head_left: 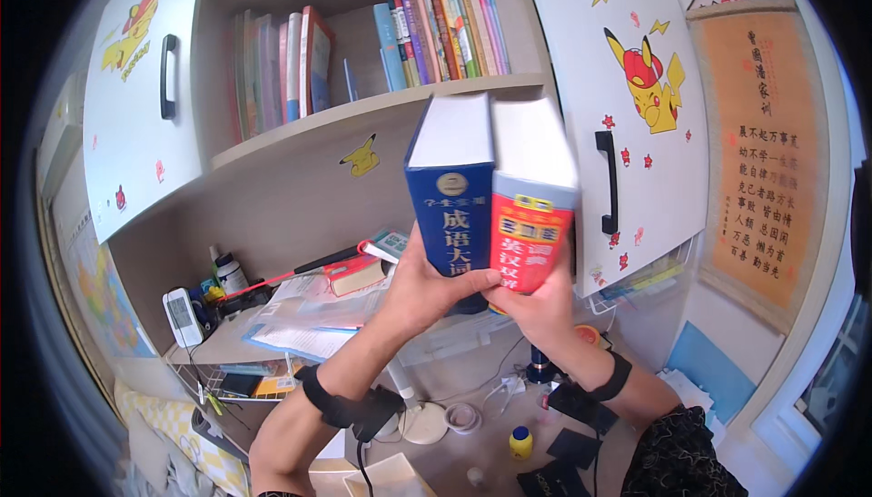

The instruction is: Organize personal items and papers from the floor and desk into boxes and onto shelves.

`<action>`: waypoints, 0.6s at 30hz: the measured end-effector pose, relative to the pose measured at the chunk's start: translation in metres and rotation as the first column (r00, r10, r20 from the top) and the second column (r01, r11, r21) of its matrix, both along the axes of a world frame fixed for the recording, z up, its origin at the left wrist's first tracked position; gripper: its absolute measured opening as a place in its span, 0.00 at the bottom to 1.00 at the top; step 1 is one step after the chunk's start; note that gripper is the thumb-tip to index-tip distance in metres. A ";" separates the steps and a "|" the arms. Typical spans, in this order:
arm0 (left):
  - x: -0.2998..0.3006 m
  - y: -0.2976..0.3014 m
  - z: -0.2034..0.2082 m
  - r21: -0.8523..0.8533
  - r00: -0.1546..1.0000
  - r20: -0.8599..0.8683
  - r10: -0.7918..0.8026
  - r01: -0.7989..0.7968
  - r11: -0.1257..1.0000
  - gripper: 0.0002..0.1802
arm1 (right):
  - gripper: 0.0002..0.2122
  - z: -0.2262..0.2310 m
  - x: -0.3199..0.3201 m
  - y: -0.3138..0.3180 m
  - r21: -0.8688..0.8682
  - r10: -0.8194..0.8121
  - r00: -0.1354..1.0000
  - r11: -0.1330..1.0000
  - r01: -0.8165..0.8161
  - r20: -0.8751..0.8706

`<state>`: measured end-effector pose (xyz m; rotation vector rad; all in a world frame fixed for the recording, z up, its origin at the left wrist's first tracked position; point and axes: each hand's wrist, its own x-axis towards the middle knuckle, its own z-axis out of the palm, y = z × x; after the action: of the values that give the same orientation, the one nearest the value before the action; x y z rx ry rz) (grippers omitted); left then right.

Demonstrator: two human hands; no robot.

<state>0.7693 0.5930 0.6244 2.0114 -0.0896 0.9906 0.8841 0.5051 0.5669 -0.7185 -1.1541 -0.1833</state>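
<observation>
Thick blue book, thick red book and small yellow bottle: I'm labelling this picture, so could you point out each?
Thick blue book (pixel 452 206): head view, on its spine.
Thick red book (pixel 533 217): head view, on its spine.
Small yellow bottle (pixel 520 447): head view, on its body below the dark cap.

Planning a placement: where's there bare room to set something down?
Open shelf: narrow gap between left books and right books, split by a thin blue upright. Desk: small patch between lamp base, white ring and yellow bottle. Crowded: ledge at left, piled with papers and a red book.
</observation>
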 end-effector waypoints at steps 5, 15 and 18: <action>-0.028 -0.035 0.032 0.254 0.986 0.164 0.029 -0.071 0.965 0.35 | 0.29 0.023 -0.013 -0.022 0.086 0.113 0.988 0.989 -0.122 0.102; -0.067 -0.064 0.151 0.357 0.903 0.428 0.024 -0.194 0.914 0.22 | 0.29 0.178 -0.039 -0.028 0.269 -0.012 0.921 0.958 -0.101 0.390; -0.082 -0.052 0.167 0.268 0.901 0.418 0.119 -0.247 0.931 0.29 | 0.26 0.205 -0.053 -0.025 0.134 0.110 0.842 0.968 -0.210 0.528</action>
<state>0.6875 0.5411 0.7916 2.1006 -0.2965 1.5863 0.8308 0.4801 0.7715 -0.4052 -1.6830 -0.3534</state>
